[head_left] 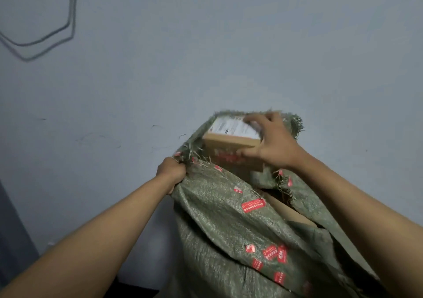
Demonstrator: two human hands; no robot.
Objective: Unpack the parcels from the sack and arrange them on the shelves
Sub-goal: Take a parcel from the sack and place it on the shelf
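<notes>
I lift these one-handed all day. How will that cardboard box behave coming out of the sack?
The box probably stays stiff: its edges look crisp. Likely light, since the right hand grips it alone. It may snag on the sack's frayed rim.

One sack, two cardboard parcels, two hands.

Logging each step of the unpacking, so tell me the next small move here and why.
Probably lift the cardboard box up and clear of the sack. The right hand already grips its top corner, the box sits half out of the frayed mouth, and the left hand holds the sack's edge to keep it open.
</notes>
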